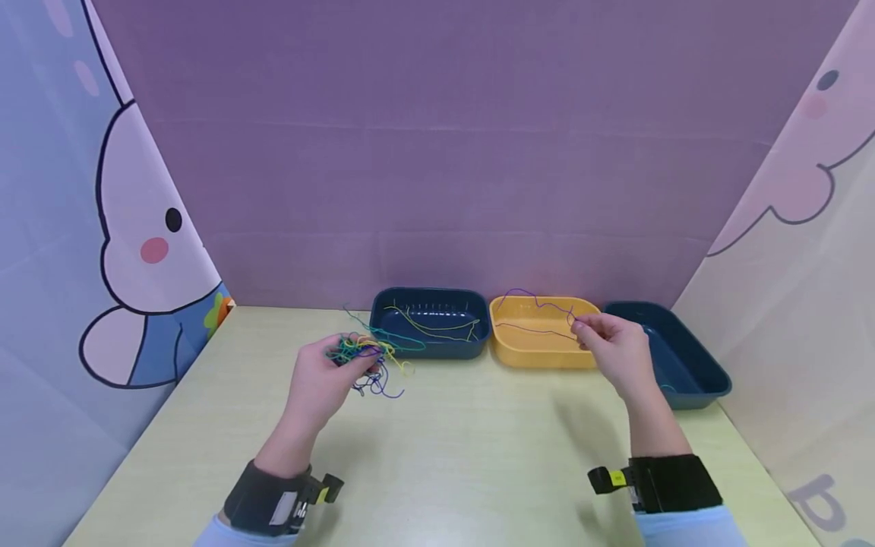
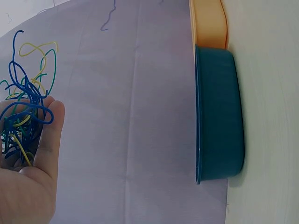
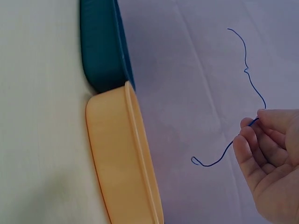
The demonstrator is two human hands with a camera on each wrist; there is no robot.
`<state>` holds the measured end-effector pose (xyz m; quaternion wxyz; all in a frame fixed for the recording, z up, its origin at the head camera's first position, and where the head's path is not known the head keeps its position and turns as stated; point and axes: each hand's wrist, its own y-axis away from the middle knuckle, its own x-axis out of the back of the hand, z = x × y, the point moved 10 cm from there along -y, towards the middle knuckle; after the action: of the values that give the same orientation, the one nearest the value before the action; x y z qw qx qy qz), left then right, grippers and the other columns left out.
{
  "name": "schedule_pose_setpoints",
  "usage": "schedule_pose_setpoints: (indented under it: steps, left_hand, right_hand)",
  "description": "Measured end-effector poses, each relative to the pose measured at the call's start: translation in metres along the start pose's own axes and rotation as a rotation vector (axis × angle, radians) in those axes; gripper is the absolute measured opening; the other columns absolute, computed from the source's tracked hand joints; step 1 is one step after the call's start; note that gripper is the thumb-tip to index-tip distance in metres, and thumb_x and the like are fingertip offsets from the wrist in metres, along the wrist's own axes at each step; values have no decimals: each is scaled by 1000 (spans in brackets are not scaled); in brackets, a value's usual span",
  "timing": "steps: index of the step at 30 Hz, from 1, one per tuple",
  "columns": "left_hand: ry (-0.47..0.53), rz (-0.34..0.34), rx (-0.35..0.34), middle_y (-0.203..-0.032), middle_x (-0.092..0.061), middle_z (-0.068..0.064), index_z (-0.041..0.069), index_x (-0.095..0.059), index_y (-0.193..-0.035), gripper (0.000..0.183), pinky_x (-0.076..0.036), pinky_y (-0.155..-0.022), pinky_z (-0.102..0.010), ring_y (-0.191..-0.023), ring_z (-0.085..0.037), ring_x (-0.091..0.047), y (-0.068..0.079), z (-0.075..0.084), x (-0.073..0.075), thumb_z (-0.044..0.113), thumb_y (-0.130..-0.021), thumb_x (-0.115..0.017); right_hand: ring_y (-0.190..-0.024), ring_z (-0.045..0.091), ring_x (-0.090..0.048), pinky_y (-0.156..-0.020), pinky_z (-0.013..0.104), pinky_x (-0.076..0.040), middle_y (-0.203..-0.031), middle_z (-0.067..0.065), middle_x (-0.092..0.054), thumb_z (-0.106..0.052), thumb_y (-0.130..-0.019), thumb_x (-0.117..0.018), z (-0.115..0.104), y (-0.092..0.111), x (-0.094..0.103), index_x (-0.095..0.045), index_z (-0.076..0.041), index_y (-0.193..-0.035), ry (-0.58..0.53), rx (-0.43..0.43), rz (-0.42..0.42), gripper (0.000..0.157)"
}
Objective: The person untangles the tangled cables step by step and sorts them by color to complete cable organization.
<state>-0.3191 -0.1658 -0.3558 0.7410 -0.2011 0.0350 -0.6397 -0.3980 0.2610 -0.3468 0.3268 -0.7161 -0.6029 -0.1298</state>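
Observation:
My left hand (image 1: 326, 380) grips a tangled bundle of wires (image 2: 28, 112) in blue, green and yellow, with loose ends sticking out past the fingers. It is in front of the left dark blue tray (image 1: 431, 351). Between thumb and fingertips my right hand (image 1: 618, 353) pinches one blue wire (image 3: 252, 86), whose two bent ends stretch out to the left, over the yellow tray (image 1: 540, 358) in the head view. A few yellow wires (image 1: 444, 328) lie in the left dark tray. In the right wrist view, the blue wire's middle is partly hidden by the fingers.
The right dark blue tray (image 1: 690, 372) stands angled beside the yellow one, near the table's right edge; a small bit of wire shows in it. All three trays line the back of the pale table (image 1: 478, 456), before a purple cloth backdrop (image 1: 437, 167).

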Motion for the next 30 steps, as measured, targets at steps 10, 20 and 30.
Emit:
schedule_pose_setpoints:
  steps: [10,20,30]
  left_hand:
    - [25,-21,12,-84,-69,-6,12,-66,-92,26,-55,-71,-32,-77,-17,-64,1,0,-3,32,-76,-73]
    - [51,-37,11,-88,-69,-9,10,-65,-95,26,-55,-73,-30,-78,-18,-65,1,2,-5,29,-78,-73]
    - [45,-30,32,-88,-69,-9,11,-65,-95,27,-55,-73,-30,-78,-18,-64,2,1,-4,30,-77,-73]
  right_hand:
    - [-81,21,-63,-63,33,-54,-93,9,-67,-37,-90,-55,21,-35,-9,-64,-14,-102,103,-31,-58,27]
    - [-81,25,-60,-66,35,-54,-91,11,-65,-34,-91,-54,47,-60,-30,-63,-12,-101,194,-83,-135,26]
    - [-74,24,-56,-61,31,-52,-89,12,-65,-30,-91,-55,65,-68,-51,-65,-9,-96,287,-167,-156,24]
